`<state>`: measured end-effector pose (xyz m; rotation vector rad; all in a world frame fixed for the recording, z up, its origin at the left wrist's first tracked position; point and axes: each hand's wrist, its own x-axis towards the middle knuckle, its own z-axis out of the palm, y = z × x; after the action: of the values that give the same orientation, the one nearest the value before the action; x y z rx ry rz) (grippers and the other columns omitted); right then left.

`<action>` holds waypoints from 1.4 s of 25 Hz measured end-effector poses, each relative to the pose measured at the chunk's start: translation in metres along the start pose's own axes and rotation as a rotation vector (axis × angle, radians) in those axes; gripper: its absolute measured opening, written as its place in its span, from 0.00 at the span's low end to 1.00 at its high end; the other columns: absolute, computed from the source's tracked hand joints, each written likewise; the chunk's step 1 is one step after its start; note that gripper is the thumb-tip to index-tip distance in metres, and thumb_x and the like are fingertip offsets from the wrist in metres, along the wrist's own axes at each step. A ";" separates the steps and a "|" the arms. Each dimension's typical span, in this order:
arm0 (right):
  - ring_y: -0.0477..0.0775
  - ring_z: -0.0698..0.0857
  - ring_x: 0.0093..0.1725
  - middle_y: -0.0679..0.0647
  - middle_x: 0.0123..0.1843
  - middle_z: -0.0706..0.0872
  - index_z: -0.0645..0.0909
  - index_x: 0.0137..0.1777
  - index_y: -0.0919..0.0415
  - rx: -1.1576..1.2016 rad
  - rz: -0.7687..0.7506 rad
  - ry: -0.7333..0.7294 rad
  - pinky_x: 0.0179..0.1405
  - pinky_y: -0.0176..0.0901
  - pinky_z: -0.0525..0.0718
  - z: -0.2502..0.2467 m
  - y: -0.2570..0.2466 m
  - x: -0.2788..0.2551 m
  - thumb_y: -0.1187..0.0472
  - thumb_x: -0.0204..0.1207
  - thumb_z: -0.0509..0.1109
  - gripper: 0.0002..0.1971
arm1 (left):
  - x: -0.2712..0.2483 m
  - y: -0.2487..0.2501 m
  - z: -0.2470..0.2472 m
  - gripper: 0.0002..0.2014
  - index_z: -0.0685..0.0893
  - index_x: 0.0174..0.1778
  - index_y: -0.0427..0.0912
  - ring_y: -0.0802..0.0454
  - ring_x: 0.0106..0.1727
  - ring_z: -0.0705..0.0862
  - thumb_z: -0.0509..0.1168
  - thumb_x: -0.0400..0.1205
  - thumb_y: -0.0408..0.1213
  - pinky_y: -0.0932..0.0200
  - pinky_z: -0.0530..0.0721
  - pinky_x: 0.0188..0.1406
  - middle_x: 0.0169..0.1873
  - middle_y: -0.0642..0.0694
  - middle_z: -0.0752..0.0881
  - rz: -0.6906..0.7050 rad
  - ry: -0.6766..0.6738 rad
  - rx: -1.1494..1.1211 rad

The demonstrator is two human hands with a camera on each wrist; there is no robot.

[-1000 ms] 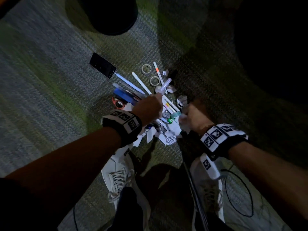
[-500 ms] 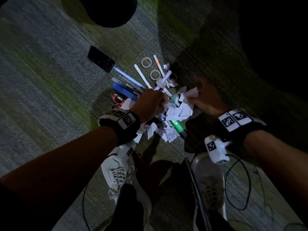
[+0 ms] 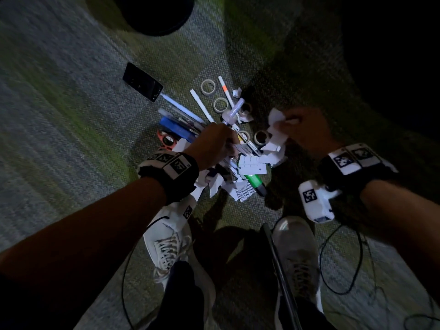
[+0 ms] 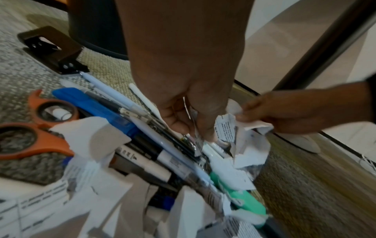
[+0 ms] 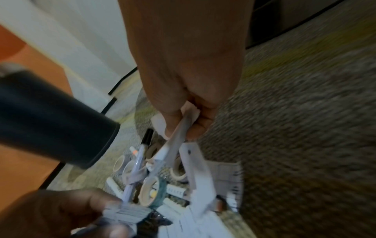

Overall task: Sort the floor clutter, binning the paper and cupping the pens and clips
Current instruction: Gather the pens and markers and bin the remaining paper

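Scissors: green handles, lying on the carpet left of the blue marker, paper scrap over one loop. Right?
Wrong colour only. The scissors have orange handles, as the left wrist view shows. They do lie on the carpet left of the blue marker, with a paper scrap over one loop.

Pens (image 3: 181, 108) and paper scraps (image 3: 240, 189) lie heaped on the carpet (image 3: 71, 115). The phone (image 3: 142, 82) lies left of them. The bin (image 3: 152, 13) stands behind.

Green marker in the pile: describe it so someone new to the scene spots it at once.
Start at the person's two white shoes on the carpet; the clutter pile lies just beyond their toes. At the pile's near edge, the green marker pokes out from under torn white paper. It is the only green barrel there; neighbouring pens are white, blue or black.
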<state>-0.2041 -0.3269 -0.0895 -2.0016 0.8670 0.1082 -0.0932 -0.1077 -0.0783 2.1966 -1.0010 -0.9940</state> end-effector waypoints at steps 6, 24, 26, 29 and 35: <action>0.56 0.84 0.55 0.62 0.56 0.87 0.85 0.59 0.64 -0.107 0.161 0.155 0.50 0.43 0.78 -0.001 0.043 -0.044 0.55 0.71 0.80 0.19 | 0.011 0.012 0.013 0.11 0.86 0.48 0.37 0.46 0.43 0.83 0.77 0.73 0.36 0.55 0.78 0.44 0.40 0.43 0.85 -0.005 -0.006 -0.052; 0.56 0.82 0.31 0.58 0.38 0.83 0.79 0.43 0.57 0.162 0.324 -0.146 0.32 0.48 0.89 0.036 0.029 -0.065 0.67 0.70 0.80 0.11 | 0.005 -0.003 0.044 0.03 0.90 0.41 0.42 0.53 0.41 0.87 0.74 0.74 0.36 0.57 0.84 0.45 0.39 0.45 0.89 -0.055 -0.043 0.033; 0.53 0.79 0.29 0.63 0.42 0.81 0.78 0.44 0.59 0.305 0.343 -0.129 0.24 0.42 0.80 0.026 0.026 -0.066 0.67 0.70 0.80 0.12 | 0.007 -0.004 0.026 0.07 0.89 0.32 0.38 0.66 0.27 0.81 0.74 0.75 0.33 0.67 0.79 0.35 0.28 0.47 0.86 -0.080 0.080 -0.068; 0.58 0.84 0.53 0.59 0.60 0.83 0.78 0.63 0.56 -0.001 0.243 -0.151 0.50 0.48 0.85 0.032 0.030 -0.060 0.63 0.63 0.85 0.29 | 0.015 -0.004 -0.002 0.09 0.88 0.28 0.37 0.56 0.31 0.81 0.78 0.72 0.34 0.59 0.80 0.37 0.29 0.43 0.85 -0.069 0.232 -0.097; 0.50 0.84 0.54 0.49 0.52 0.85 0.81 0.65 0.54 -0.167 0.121 -0.254 0.50 0.24 0.74 0.050 0.034 -0.067 0.67 0.74 0.77 0.21 | 0.028 -0.006 -0.020 0.13 0.78 0.24 0.43 0.51 0.28 0.79 0.74 0.65 0.44 0.54 0.74 0.33 0.22 0.43 0.77 -0.107 0.247 -0.120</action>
<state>-0.2623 -0.2628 -0.1157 -2.0321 0.8355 0.5073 -0.0626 -0.1240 -0.0820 2.2250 -0.7007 -0.7821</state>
